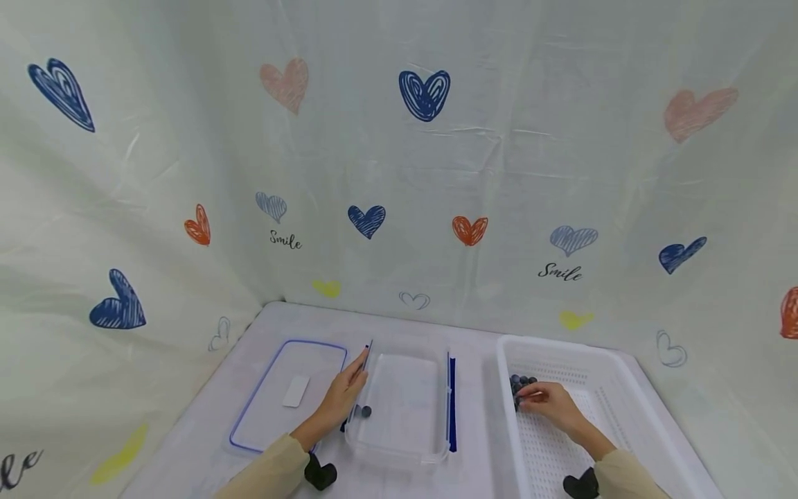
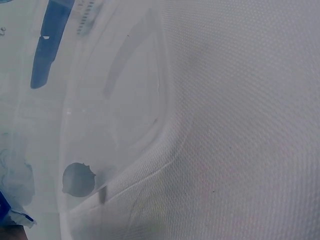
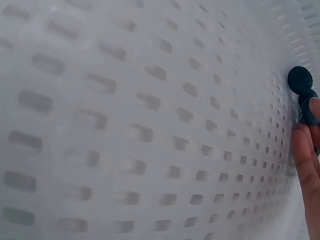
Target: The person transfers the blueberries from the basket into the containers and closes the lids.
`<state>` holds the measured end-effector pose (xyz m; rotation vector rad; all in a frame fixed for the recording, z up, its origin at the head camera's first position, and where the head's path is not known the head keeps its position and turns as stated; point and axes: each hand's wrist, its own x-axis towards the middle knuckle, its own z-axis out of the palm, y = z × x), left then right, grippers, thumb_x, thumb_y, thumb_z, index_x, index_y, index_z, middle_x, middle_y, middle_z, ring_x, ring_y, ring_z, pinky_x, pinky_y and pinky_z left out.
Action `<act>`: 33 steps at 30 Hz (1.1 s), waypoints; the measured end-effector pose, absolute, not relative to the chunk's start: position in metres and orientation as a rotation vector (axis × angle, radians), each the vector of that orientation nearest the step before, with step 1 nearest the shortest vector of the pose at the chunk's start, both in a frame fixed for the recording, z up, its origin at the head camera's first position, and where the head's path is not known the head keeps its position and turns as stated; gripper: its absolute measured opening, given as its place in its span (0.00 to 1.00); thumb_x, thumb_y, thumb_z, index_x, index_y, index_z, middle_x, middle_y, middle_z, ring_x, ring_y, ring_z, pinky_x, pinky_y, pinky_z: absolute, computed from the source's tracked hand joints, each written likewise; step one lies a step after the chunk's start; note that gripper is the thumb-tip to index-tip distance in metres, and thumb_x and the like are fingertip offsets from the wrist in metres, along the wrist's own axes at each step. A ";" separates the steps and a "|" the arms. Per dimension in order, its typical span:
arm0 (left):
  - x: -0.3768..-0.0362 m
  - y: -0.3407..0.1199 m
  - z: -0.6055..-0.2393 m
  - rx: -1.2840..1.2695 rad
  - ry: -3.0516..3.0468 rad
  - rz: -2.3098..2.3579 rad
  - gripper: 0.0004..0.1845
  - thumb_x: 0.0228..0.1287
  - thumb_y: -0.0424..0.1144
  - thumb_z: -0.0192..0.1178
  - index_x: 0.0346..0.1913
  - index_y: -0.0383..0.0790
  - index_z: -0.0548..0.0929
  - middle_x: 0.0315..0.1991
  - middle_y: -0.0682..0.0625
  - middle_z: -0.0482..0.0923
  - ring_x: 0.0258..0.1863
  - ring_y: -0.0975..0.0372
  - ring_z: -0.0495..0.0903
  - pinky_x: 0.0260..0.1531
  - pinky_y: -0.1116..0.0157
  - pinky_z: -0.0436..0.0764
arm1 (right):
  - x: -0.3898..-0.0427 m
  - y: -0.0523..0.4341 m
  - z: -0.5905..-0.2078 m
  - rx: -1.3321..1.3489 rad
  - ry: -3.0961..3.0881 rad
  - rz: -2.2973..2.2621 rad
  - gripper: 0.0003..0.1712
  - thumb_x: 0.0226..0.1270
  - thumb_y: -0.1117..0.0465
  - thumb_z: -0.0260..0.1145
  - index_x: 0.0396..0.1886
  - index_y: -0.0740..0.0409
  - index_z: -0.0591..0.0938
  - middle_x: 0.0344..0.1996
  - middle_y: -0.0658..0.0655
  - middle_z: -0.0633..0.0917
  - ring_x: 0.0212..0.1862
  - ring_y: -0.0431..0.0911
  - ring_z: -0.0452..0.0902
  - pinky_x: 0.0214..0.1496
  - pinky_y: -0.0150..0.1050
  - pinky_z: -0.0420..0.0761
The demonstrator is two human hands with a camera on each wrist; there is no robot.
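Note:
In the head view my left hand point(image 1: 341, 395) grips the left rim of a clear plastic box point(image 1: 399, 452) by its blue clip. One blueberry point(image 1: 366, 412) lies inside near the box's left wall; its crown shows in the left wrist view point(image 2: 79, 180). My right hand point(image 1: 555, 407) reaches into a white perforated basket point(image 1: 508, 423) and pinches a blueberry point(image 3: 309, 114) between thumb and fingers. Several more blueberries point(image 1: 521, 380) sit bunched against the basket's left wall, partly hidden by that hand.
A clear lid with a blue seal point(image 1: 254, 405) lies left of the box, with a white rectangular piece point(image 1: 296, 391) on it. Along the box's right side hangs a blue clip point(image 1: 453, 405). A heart-printed curtain point(image 1: 399, 166) stands behind the table.

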<state>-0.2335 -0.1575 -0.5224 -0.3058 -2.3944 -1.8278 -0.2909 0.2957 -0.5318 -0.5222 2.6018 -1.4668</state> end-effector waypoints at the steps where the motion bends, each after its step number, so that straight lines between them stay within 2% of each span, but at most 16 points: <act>1: -0.233 -0.158 -0.522 -0.310 -2.398 -1.821 0.27 0.80 0.34 0.47 0.77 0.33 0.58 0.76 0.35 0.53 0.73 0.45 0.58 0.70 0.51 0.61 | -0.292 0.296 -0.532 -0.520 2.610 -1.462 0.14 0.58 0.70 0.74 0.42 0.74 0.84 0.38 0.66 0.86 0.36 0.41 0.84 0.38 0.31 0.84; 13: -0.235 -0.157 -0.522 -0.321 -2.416 -1.797 0.28 0.80 0.37 0.48 0.77 0.33 0.58 0.76 0.36 0.53 0.74 0.46 0.56 0.71 0.52 0.59 | -0.288 0.297 -0.511 -0.370 2.648 -1.459 0.16 0.60 0.67 0.74 0.45 0.74 0.84 0.44 0.67 0.86 0.40 0.44 0.85 0.40 0.32 0.83; 22: -0.234 -0.157 -0.524 -0.323 -2.420 -1.782 0.27 0.80 0.34 0.46 0.76 0.31 0.58 0.76 0.35 0.53 0.74 0.45 0.55 0.71 0.52 0.58 | -0.285 0.292 -0.490 -0.341 2.594 -1.541 0.20 0.63 0.65 0.73 0.49 0.76 0.82 0.45 0.69 0.86 0.40 0.42 0.85 0.43 0.31 0.82; 33: -0.235 -0.158 -0.524 -0.322 -2.427 -1.767 0.28 0.81 0.36 0.46 0.76 0.31 0.57 0.76 0.34 0.53 0.73 0.44 0.56 0.71 0.51 0.58 | -0.286 0.286 -0.476 -0.337 2.629 -1.568 0.16 0.64 0.64 0.72 0.48 0.71 0.84 0.44 0.64 0.86 0.41 0.43 0.85 0.46 0.31 0.81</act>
